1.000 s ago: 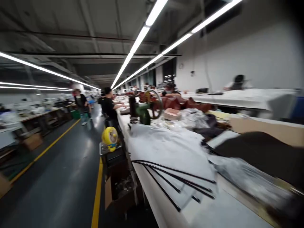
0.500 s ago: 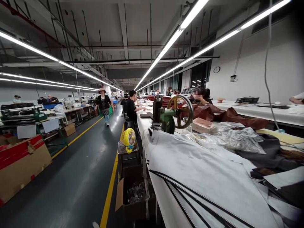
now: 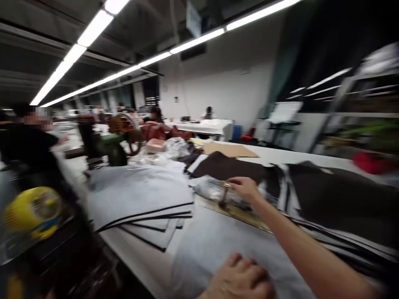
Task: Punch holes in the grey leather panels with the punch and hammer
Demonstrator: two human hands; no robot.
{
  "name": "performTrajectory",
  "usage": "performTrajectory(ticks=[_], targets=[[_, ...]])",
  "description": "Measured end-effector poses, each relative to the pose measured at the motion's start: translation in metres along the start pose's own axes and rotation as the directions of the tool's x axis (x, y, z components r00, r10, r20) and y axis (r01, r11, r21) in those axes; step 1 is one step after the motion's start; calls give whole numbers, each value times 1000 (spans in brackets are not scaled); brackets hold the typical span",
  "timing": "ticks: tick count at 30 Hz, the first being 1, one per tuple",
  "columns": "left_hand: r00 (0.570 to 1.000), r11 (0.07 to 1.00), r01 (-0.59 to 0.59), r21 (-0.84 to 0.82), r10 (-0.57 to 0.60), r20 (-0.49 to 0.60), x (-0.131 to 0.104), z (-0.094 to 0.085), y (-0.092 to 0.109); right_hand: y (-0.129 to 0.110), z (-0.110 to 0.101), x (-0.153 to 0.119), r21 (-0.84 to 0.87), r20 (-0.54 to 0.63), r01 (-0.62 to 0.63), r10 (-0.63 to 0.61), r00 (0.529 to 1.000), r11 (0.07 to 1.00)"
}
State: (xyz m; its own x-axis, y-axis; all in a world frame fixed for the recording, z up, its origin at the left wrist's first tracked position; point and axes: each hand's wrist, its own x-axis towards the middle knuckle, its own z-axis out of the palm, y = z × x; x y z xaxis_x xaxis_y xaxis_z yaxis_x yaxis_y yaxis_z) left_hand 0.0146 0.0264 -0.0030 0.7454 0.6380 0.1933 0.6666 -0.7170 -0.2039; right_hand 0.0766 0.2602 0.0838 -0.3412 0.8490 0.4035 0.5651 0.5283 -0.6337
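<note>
My right hand [image 3: 245, 187] reaches across the table, thumb and fingers closed on a small tool [image 3: 225, 195] with a shiny top and a dark lower end. Blur hides its exact kind. Below it is a narrow tan strip or board [image 3: 238, 214], with crumpled clear plastic [image 3: 207, 187] behind. My left hand [image 3: 240, 280] is at the bottom, over a pale grey sheet [image 3: 208, 236], its fingers curled; whatever they may hold is hidden. Left of the hands, dark-edged pale sheets [image 3: 140, 189] lie in a fanned stack.
A green machine with a handwheel [image 3: 114, 145] stands on the table at left. Dark brown pieces [image 3: 336, 199] lie at right. A yellow fan [image 3: 34, 211] is by the table's left edge, near a person in black [image 3: 26, 145]. Cardboard [image 3: 230, 149] lies farther back.
The view has swung right and down toward the table. Both my hands have come into sight, the right one with a small tool. Machine and fan now appear farther left.
</note>
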Motion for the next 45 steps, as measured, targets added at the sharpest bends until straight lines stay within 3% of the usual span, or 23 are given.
performTrajectory(ticks=[3, 5, 9, 12, 15, 18, 21, 25, 32, 45], targets=[[966, 987, 5, -159, -46, -254, 3, 12, -3, 20, -32, -12, 111, 5, -125, 125, 992, 986], [951, 967, 2, -254, -80, -298, -5, 11, -3, 16, -40, -17, 213, -5, -120, 123, 992, 970], [960, 912, 59, -406, -164, -229, -19, -8, 6, 2, -63, -62, 355, 29, -76, 70, 997, 932], [961, 869, 110, -483, -217, -170, -19, -23, 11, -1, -85, -122, 375, 133, -84, 36, 990, 923], [970, 853, 113, -509, -206, -130, -18, -28, 12, -2, -94, -181, 377, 202, -122, 46, 978, 918], [974, 859, 97, -502, -186, -130, -19, -23, 11, 3, -90, -228, 274, 168, -85, 40, 985, 958], [974, 869, 100, -484, -185, -131, -23, -16, 12, 14, -88, -258, 30, 194, 110, -114, 974, 993], [974, 884, 103, -456, -182, -133, -25, -13, 12, 24, -88, -273, -105, 196, 243, -220, 956, 964], [973, 895, 86, -437, -169, -155, -23, -12, 11, 23, -81, -271, -18, 101, 132, -130, 986, 991], [975, 918, 86, -388, -157, -156, -23, -10, 12, 11, -87, -281, -243, 260, 306, -243, 935, 920]])
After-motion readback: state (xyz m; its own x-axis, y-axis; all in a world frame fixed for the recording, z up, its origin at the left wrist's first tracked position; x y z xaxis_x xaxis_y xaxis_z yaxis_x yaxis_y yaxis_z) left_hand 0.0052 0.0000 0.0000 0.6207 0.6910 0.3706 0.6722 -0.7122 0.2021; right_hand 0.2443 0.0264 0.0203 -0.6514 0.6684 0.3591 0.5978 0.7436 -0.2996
